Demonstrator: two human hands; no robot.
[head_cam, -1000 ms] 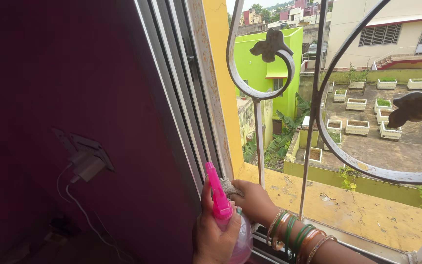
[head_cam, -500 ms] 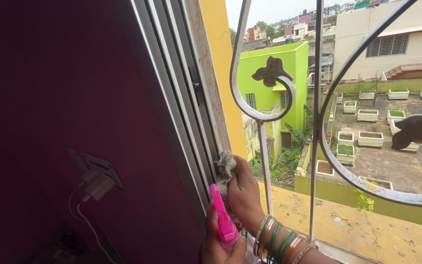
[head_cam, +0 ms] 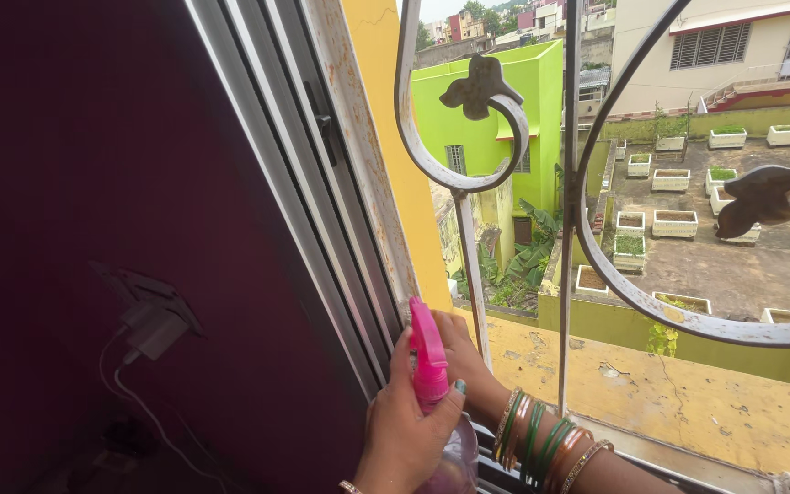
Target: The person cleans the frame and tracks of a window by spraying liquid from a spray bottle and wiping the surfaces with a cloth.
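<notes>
1. Head view: the left hand (head_cam: 406, 430) is wrapping its fingers closed around a pink spray bottle (head_cam: 433, 393), with the thumb pressing the neck just below the pink nozzle head.
2. The bottle is standing nearly upright at the bottom of the picture, its clear lower body showing below the left hand's fingers.
3. The right hand (head_cam: 464, 361) is reaching in just behind the bottle, at the foot of the window frame (head_cam: 322, 201); the bottle is hiding its fingers, so whether it is holding anything cannot be told.
4. Green and gold bangles (head_cam: 541, 446) are sitting stacked on the right wrist, just right of the bottle.
5. A curled iron window grille (head_cam: 468, 174) is rising directly above the right hand, its thin vertical bar coming down beside the knuckles.
6. A dark maroon wall (head_cam: 84, 183) is filling the area left of both hands, and a white charger with its cable (head_cam: 153, 334) is hanging on it, well left of the left hand.
7. Beyond the grille, above and right of the hands, a yellow ledge (head_cam: 669, 393) and a green building (head_cam: 496, 119) are showing.
</notes>
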